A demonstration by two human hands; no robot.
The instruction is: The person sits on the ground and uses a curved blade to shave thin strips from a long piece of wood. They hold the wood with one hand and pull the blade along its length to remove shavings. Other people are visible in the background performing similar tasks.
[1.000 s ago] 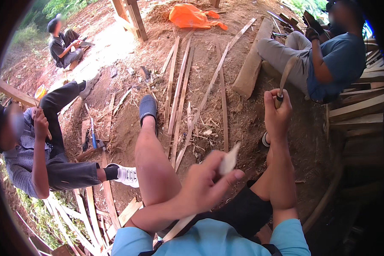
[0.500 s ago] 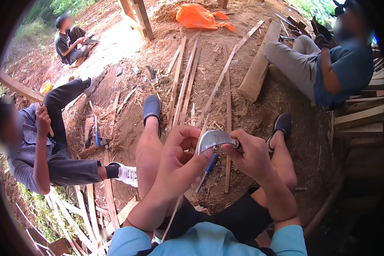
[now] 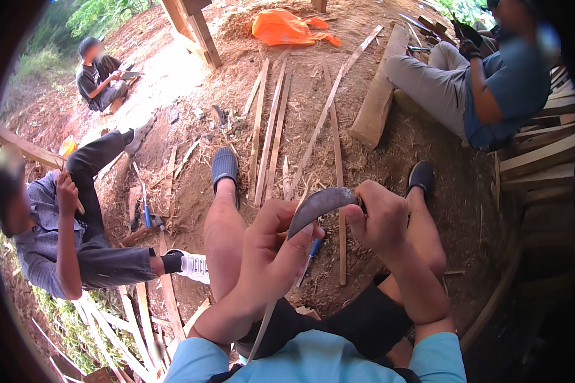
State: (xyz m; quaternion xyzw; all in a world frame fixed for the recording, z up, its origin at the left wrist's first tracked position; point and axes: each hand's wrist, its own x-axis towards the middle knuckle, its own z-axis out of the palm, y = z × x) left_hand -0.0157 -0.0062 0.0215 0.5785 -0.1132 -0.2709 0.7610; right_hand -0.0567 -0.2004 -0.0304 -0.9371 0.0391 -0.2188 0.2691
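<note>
Head view: the right hand (image 3: pixel 383 220) is wrapped tight round the handle of a curved blade (image 3: pixel 316 207), whose arc sweeps out toward 9 o'clock from the fist. The left hand (image 3: pixel 271 249) sits just beside it, at about 8 o'clock from the blade, fingers (image 3: pixel 294 252) pinched on a thin bamboo strip (image 3: pixel 265 325) that trails down toward 6 o'clock past the blue shirt. The blade edge rests against the strip right at the left fingertips. Both knees frame the work; dark shoes at 12 o'clock. Long slats (image 3: pixel 271 127) lie on the dirt beyond, an orange bag (image 3: pixel 284 27) at 12. Other people sit at 9, 10 and 2 o'clock

The step looks like shaving the strip thin. The next stroke would call for a steady blade and the left thumb kept off the edge
</note>
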